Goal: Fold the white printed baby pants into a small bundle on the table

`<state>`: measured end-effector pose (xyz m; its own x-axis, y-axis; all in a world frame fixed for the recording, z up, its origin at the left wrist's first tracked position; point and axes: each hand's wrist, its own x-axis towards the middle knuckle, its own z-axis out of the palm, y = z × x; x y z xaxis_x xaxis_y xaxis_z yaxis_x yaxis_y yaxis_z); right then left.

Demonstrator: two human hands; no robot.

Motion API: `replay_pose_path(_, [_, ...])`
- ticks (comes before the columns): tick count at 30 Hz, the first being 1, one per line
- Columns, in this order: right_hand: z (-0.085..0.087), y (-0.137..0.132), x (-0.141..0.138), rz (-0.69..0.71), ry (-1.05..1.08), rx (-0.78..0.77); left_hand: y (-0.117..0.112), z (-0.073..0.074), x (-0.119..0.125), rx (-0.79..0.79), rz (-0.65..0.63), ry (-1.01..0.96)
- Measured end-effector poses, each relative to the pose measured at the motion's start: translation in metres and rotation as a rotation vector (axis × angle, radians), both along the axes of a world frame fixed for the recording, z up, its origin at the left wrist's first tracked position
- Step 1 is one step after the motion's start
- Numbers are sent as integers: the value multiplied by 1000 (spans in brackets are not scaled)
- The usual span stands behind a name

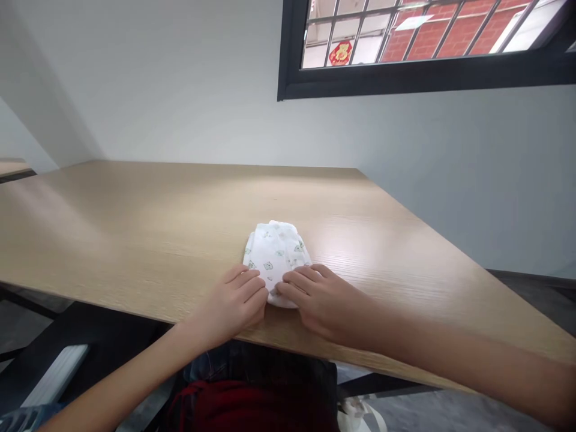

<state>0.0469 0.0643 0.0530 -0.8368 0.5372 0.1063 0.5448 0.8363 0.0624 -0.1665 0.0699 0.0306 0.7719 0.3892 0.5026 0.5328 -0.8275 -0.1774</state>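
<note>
A small white folded cloth with little green prints lies on the wooden table, close to the near edge. My left hand rests at the cloth's near left corner, fingers curled and pinching its edge. My right hand lies on the near right part of the cloth, fingers together and pressing down on the fold. The near edge of the cloth is hidden under both hands.
The table runs wide to the left and far back to a grey wall. A dark-framed window sits high on the right. Another table edge shows at far left. Below the near edge are my lap and dark table legs.
</note>
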Motion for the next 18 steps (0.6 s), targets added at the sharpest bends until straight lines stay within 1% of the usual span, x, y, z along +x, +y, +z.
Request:
replay_pose_path(2, [3, -11, 6, -29, 85, -82, -10, 12, -1, -154, -17, -71])
replay_pose_path(4, [16, -12, 9, -74, 243, -242, -13, 30, -4, -382, 29, -136])
replay_pose_path(6, [31, 1, 9, -153, 386, -379, -3, 48, -4, -576, 159, -186])
replay_pose_path(7, [37, 13, 8, -205, 438, -412, 7, 54, -4, -636, 235, -189])
replay_pose_path(8, [41, 27, 7, -254, 466, -434, 19, 56, -2, -663, 307, -177])
replay_pose_path(9, [42, 42, 6, -304, 474, -448, 32, 55, -1, -668, 365, -150])
replay_pose_path(10, [39, 57, 6, -354, 450, -458, 45, 50, 1, -656, 402, -116])
replay_pose_path(12, [28, 79, 5, -443, 335, -454, 63, 34, 2, -609, 445, -64])
replay_pose_path(13, [20, 84, 4, -470, 266, -435, 68, 24, 2, -578, 456, -55])
replay_pose_path(14, [13, 85, 3, -481, 209, -388, 70, 16, 2, -551, 460, -51])
replay_pose_path(15, [8, 83, 1, -483, 174, -309, 70, 9, 3, -529, 461, -47])
replay_pose_path(16, [4, 79, -2, -480, 162, -208, 69, 6, 4, -510, 462, -47])
replay_pose_path(18, [-1, 70, -12, -466, 194, 4, 66, 5, 11, -482, 476, -67])
